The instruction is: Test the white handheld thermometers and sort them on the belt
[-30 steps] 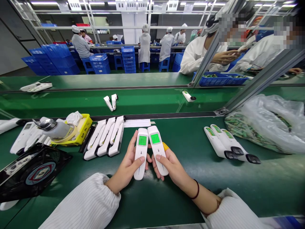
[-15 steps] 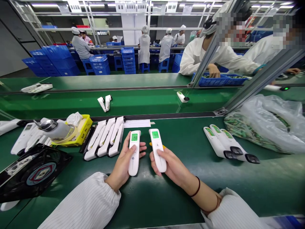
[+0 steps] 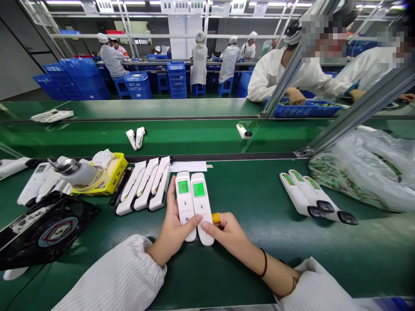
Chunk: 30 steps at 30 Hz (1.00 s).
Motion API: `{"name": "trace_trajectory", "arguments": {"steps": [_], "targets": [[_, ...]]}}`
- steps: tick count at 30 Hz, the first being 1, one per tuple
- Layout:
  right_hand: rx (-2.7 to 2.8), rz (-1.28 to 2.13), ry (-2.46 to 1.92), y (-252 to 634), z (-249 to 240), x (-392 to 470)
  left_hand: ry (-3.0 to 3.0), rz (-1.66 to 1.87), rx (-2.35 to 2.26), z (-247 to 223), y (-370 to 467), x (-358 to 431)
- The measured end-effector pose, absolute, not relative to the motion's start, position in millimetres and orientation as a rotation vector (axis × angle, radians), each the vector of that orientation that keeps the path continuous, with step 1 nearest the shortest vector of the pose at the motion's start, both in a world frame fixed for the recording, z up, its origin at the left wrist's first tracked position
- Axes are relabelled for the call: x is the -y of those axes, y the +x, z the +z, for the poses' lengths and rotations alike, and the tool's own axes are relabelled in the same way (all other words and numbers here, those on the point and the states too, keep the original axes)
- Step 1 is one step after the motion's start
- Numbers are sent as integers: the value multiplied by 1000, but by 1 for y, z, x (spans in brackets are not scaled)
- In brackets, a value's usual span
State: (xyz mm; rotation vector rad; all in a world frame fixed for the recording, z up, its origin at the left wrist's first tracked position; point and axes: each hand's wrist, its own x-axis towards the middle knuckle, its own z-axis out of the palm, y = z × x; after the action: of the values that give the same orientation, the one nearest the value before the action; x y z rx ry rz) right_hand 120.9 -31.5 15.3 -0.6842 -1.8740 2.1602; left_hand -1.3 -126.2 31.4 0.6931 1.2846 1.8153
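My left hand point(image 3: 175, 233) is closed around a white infrared thermometer point(image 3: 185, 208) with a lit green display, its thumb reaching across to the second one. That second thermometer point(image 3: 201, 204), also lit green, lies right against the first, both displays facing up. My right hand point(image 3: 228, 233) grips its lower right side, the thumb on its front. One right finger wears a yellow finger cot point(image 3: 215, 217). Left of my hands, several white thermometer bodies point(image 3: 144, 185) lie in a slanted row on the green bench point(image 3: 246, 268).
Three thermometers point(image 3: 301, 194) lie to the right, near a clear bag point(image 3: 372, 168) of small green parts. A yellow basket point(image 3: 119, 172), a metal-topped bottle point(image 3: 79, 172) and a black fan-like object point(image 3: 58, 231) are at left. Thermometer parts point(image 3: 136, 137) sit on the conveyor point(image 3: 194, 138); co-workers sit beyond.
The two thermometers, apart before, are now side by side, the right one having moved left. My left thumb has shifted toward it. Items on the conveyor have moved left.
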Motion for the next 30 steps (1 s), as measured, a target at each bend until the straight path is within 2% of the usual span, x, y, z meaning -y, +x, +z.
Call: {"name": "trace_trajectory", "arguments": {"steps": [6, 17, 30], "targets": [[1620, 2371, -657, 116, 15, 38, 610, 1851, -1227, 33, 0, 126], [2007, 2256, -595, 117, 11, 37, 675, 1822, -1267, 30, 4, 128], [1908, 2270, -703, 113, 8, 44, 735, 1836, -1309, 33, 9, 127]]}}
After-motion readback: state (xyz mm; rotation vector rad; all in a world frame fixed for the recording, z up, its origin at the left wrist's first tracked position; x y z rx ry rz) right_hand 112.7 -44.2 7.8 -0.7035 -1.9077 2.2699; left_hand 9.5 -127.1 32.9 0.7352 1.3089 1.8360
